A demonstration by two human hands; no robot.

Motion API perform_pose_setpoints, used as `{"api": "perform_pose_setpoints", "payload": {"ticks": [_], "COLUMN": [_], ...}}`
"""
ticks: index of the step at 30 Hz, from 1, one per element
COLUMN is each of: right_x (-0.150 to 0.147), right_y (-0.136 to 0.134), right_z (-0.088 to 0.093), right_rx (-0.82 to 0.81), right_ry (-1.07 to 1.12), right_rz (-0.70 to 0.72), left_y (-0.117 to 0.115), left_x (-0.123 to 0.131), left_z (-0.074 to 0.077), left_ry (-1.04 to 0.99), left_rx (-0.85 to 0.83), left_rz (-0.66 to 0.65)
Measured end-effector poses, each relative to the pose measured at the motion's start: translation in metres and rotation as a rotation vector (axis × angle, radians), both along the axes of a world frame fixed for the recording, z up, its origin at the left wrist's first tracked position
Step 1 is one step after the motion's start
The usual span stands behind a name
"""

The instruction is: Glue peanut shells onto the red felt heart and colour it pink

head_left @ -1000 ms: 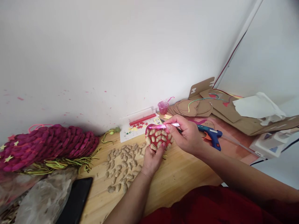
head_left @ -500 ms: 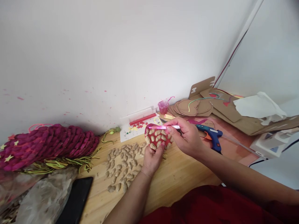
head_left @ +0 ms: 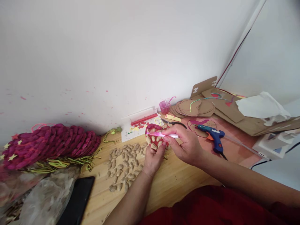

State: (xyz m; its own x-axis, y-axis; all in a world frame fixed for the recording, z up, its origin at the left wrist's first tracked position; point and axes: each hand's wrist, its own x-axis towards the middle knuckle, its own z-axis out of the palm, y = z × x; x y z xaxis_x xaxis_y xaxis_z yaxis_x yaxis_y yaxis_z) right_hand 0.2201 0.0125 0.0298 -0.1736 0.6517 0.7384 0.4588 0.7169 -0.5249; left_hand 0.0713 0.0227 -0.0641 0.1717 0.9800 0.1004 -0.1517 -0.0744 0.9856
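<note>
My left hand grips the lower edge of a red heart-like piece covered in peanuts, thumb on its front. In my right hand is a paintbrush with a white handle and pink-stained end, pinched between thumb and fingers. The brush tip touches the left part of the piece. Pink paint coats some peanuts along its top edge; those lower down are bare tan. A yellow loop of cord shows at the top. My right hand hides part of the piece's right side.
Loose peanuts lie left of my hands. A stack of magenta peanut pieces, a plastic bag and a black phone are farther left. A paint cup, cardboard hearts and a blue glue gun stand behind and right.
My right hand has moved the brush slightly down across the piece. More pink now covers the peanuts along the top edge. My left hand has kept its hold.
</note>
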Motion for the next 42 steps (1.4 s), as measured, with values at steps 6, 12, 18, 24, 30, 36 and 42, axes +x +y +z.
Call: {"api": "perform_pose_setpoints", "payload": {"ticks": [6, 12, 18, 24, 30, 36, 42], "right_x": [0.006, 0.010, 0.009, 0.011, 0.012, 0.012, 0.011], "right_y": [0.015, 0.016, 0.018, 0.019, 0.023, 0.025, 0.024], "right_z": [0.003, 0.007, 0.013, 0.017, 0.017, 0.018, 0.018], "right_rx": [-0.131, -0.135, -0.085, -0.056, -0.076, -0.038, -0.027], "right_ry": [0.051, 0.052, 0.001, -0.040, -0.019, -0.048, -0.041], "right_rz": [-0.060, -0.063, -0.072, -0.007, -0.027, -0.023, -0.004], "left_y": [0.000, 0.000, 0.000, -0.001, 0.000, 0.000, 0.001], "left_x": [0.000, -0.001, -0.001, -0.001, -0.001, -0.001, -0.001], "left_z": [0.005, 0.005, 0.005, 0.010, 0.005, 0.004, 0.005], "left_ry": [-0.010, 0.003, 0.005, 0.041, 0.014, 0.024, 0.033], "left_rx": [0.015, 0.021, 0.019, 0.036, 0.030, 0.048, 0.052], "left_rz": [-0.011, -0.024, -0.020, -0.009, -0.024, -0.015, -0.019]}}
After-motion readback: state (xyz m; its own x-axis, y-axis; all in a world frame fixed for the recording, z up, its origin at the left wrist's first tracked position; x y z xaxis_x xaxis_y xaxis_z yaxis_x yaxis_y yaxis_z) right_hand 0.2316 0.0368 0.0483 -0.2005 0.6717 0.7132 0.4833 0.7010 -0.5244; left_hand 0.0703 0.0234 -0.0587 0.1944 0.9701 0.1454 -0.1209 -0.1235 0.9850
